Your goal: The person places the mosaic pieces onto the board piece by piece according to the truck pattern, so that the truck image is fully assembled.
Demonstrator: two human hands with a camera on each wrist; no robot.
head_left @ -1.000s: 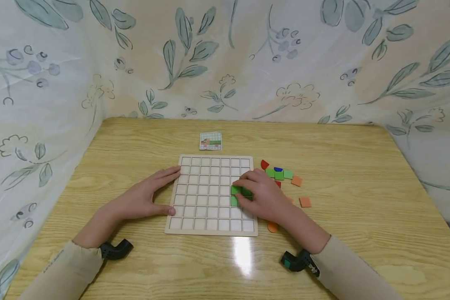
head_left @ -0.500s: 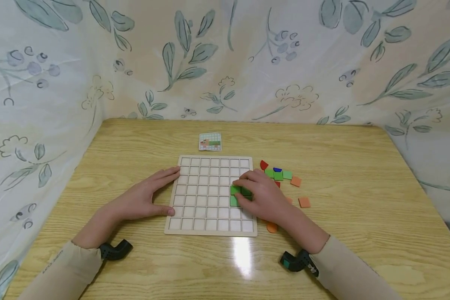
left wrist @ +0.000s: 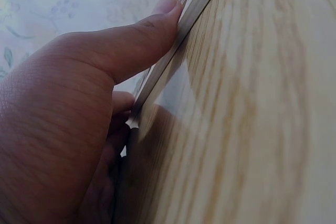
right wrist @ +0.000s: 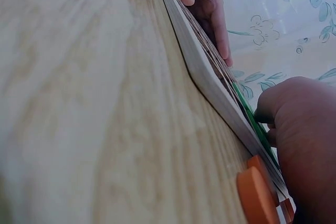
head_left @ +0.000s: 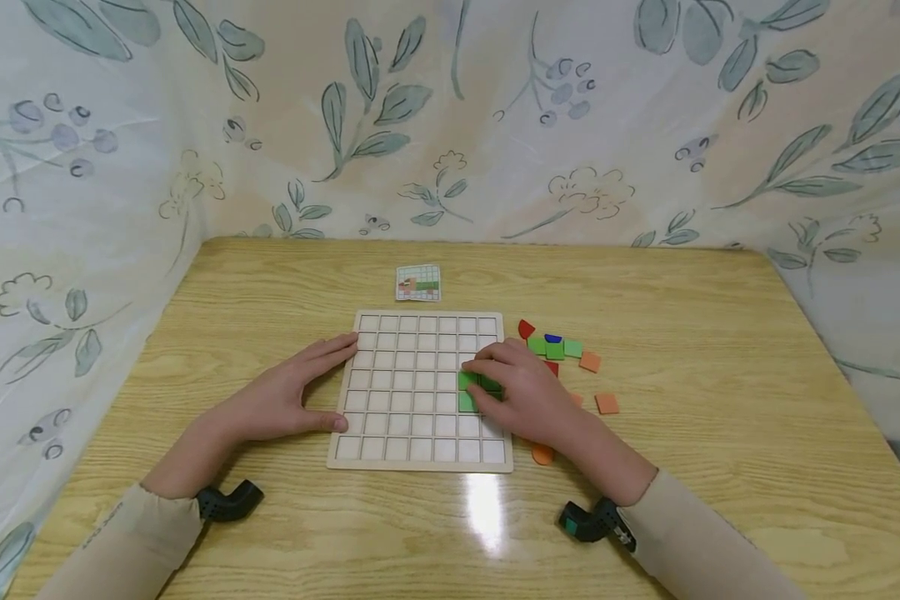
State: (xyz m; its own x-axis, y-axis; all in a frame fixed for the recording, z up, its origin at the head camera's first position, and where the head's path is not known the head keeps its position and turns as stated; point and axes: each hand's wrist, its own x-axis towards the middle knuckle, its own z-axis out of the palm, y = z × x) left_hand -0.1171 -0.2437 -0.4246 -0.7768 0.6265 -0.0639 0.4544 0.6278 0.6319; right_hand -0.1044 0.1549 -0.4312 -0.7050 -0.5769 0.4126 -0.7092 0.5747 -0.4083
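Observation:
A pale wooden grid board lies flat on the table. My left hand rests against its left edge with straight fingers, and the thumb presses the board's rim. My right hand sits over the board's right side. Its bent fingertips hold a green tile down among the green tiles set in the cells. In the right wrist view the curled right hand is on the board, with a green tile edge under it.
Loose pieces lie right of the board: a red one, green squares, orange squares and an orange round piece. A small pattern card lies behind the board. Floral cloth walls surround the table.

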